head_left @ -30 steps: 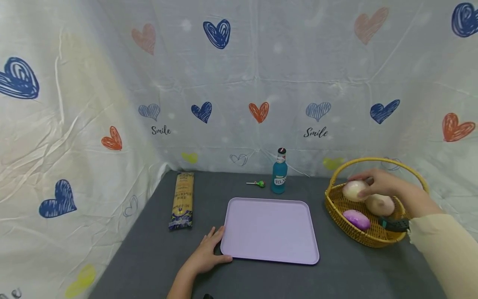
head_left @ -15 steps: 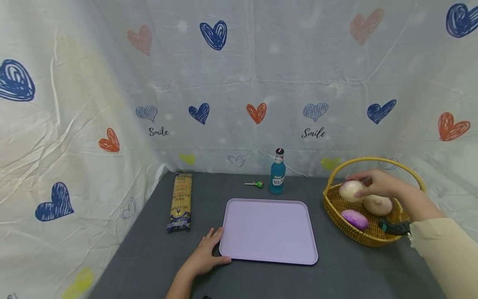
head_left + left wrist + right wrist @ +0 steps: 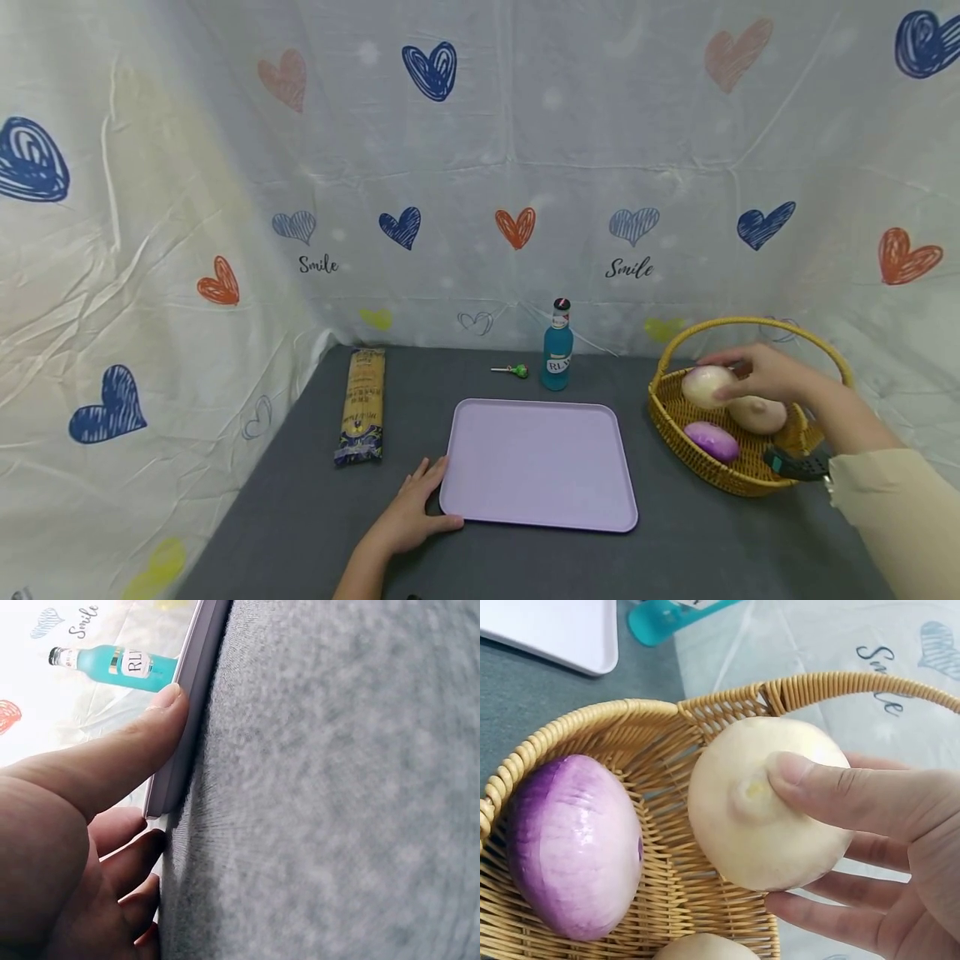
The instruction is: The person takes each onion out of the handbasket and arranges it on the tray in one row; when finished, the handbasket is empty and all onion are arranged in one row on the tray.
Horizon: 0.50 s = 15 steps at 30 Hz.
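Note:
In the head view my right hand (image 3: pixel 768 372) holds a round cream-white vegetable (image 3: pixel 731 814) with a small nub and a purplish tinge, like a turnip or onion. My thumb lies beside the nub and the fingers go round its far side. It is over the yellow wicker basket (image 3: pixel 686 454), where a glossy purple-and-white vegetable (image 3: pixel 577 847) and a beige round one (image 3: pixel 757 414) lie. At the near left corner of the lilac tray (image 3: pixel 540 467), my left hand (image 3: pixel 405 515) rests with fingers extended. Its thumb (image 3: pixel 135 754) touches the tray's near edge.
Behind the tray stands a blue bottle (image 3: pixel 557 350), and a green lollipop (image 3: pixel 517 370) lies to its left. A yellow noodle-like packet (image 3: pixel 362 404) is at the table's left. The basket's tall handle (image 3: pixel 750 319) arches behind my right hand.
The whole scene has shifted slightly left in the head view. My right hand still holds the cream-white vegetable at nearly the same place over the basket. The left hand stays at the tray.

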### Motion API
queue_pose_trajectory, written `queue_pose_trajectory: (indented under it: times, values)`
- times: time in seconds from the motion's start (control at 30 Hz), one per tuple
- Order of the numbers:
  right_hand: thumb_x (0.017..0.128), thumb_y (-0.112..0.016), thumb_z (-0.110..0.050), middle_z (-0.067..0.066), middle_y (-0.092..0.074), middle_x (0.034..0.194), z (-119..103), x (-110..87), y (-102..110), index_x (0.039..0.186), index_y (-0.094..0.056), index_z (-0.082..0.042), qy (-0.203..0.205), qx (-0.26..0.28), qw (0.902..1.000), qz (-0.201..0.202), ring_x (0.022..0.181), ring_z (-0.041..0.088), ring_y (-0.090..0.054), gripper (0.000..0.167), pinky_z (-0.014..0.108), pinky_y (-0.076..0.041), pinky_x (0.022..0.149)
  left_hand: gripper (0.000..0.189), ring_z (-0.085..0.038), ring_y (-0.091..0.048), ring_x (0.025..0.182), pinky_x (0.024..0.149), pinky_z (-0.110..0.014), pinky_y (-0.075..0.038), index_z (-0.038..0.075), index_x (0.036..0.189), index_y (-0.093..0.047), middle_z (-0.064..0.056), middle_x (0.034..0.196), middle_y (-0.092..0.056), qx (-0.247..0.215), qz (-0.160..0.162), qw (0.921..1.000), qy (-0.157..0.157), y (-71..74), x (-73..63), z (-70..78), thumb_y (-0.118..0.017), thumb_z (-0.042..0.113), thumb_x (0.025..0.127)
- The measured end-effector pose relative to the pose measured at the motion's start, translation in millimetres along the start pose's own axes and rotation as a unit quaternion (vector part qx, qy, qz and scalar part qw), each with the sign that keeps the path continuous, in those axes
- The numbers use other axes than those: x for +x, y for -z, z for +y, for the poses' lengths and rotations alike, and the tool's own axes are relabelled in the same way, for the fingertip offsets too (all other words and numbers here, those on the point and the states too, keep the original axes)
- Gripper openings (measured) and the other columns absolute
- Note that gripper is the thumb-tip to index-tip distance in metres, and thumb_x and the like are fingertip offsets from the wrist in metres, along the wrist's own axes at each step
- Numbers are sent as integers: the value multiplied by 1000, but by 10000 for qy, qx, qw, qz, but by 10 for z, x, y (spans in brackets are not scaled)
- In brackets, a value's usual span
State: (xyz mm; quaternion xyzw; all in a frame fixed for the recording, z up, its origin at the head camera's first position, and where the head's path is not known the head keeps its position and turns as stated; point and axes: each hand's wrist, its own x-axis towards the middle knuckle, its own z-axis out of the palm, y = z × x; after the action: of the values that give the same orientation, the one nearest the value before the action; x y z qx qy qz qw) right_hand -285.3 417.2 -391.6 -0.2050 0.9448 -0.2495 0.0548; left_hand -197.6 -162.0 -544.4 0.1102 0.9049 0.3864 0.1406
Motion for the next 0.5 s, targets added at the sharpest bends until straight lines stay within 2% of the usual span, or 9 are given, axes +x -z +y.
queue_pose_trajectory:
  times: [0.17,0.27,0.4,0.5]
  values:
    - [85,-83,-28,23,-67,125,-25,-28,-10,132,-66,-4,-18,73,10000,36,103,34,-70,56,27,-57,77,103,-45,-8,155,116,-75,-8,18,160,-31,-12,166,-27,46,-25,10000,-2,-3,9,-3,-84,49,77]
    - [84,-83,-30,22,-68,124,-32,-46,-25,132,-66,-5,-65,129,9999,73,100,29,-71,58,27,-56,75,103,-46,-9,154,116,-75,-8,18,160,-31,-14,166,-27,34,-19,10000,-36,-8,14,-14,-84,48,77]
    - [83,-83,-31,18,-71,119,-33,-76,-50,132,-67,-6,-61,152,9998,122,96,22,-71,57,27,-56,72,103,-44,-9,155,119,-71,-6,14,160,-30,-14,166,-27,18,-16,9998,-182,-9,4,-27,-84,46,78]
    - [84,-83,-31,15,-72,115,-39,-103,-70,130,-68,-8,-18,106,9997,198,97,24,-71,54,27,-56,71,103,-43,-9,155,120,-69,-5,12,160,-29,-14,165,-28,13,-21,9996,-271,-6,-11,-25,-84,46,79]
